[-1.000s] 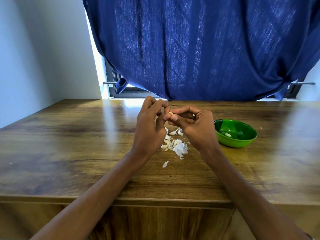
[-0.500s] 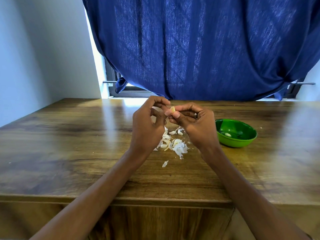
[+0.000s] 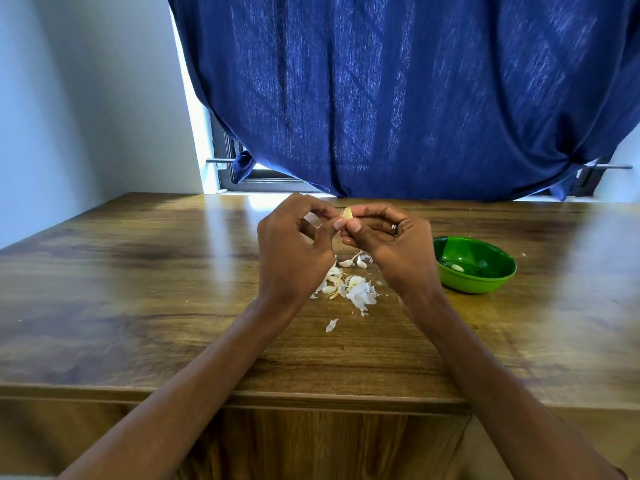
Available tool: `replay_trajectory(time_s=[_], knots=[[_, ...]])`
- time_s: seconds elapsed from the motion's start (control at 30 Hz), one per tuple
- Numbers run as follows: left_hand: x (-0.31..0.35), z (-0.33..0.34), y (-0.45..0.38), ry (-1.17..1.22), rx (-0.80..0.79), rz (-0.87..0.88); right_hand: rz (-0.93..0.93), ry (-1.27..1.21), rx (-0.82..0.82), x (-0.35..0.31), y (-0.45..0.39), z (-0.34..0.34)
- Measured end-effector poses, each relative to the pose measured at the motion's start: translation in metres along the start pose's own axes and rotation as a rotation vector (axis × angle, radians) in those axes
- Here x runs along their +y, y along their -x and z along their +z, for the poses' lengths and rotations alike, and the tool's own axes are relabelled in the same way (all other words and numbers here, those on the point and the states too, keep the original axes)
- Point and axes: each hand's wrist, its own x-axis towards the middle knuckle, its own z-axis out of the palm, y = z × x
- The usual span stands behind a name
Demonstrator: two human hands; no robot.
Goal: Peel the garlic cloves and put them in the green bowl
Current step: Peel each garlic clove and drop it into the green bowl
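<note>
Since half a second ago both hands have stayed raised above the pile, and the small pale yellow garlic clove (image 3: 347, 213) stands a little more exposed between the fingertips; the bowl and the scraps on the bench have not shifted.

The left hand (image 3: 294, 251) has its fingers curled, thumb and forefinger closed together at the clove's left side, pinching at its skin. The right hand (image 3: 391, 247) also has curled fingers: thumb below and forefinger above pinch the clove itself, and a dark metal ring (image 3: 393, 229) sits on one finger. The clove is held in the air between the two hands, above the bench and to the left of the bowl.

Under the hands lies a loose heap of white papery garlic skins and unpeeled cloves (image 3: 349, 285), thin, ragged and curling, with one separate white flake (image 3: 331, 324) nearer the person. The round glossy green bowl (image 3: 485, 285) stands on the bench just right of the right wrist, and one smooth pale peeled clove (image 3: 458, 267) lies inside it.

The brown wooden bench (image 3: 138, 306) has a streaked grain and a polished, light-reflecting top. Behind it hangs a dark blue woven curtain (image 3: 398, 98) in heavy folds over a window, beside a plain pale wall (image 3: 86, 98).
</note>
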Motion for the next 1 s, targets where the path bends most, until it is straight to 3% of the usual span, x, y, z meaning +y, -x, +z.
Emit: replay_trajectory(time_s=[1.0], knots=[[-0.0052,0.0044,0.0001,0.005,-0.120,0.049,0.129,-0.119,0.051,-0.0086,0.0025,0.0015]])
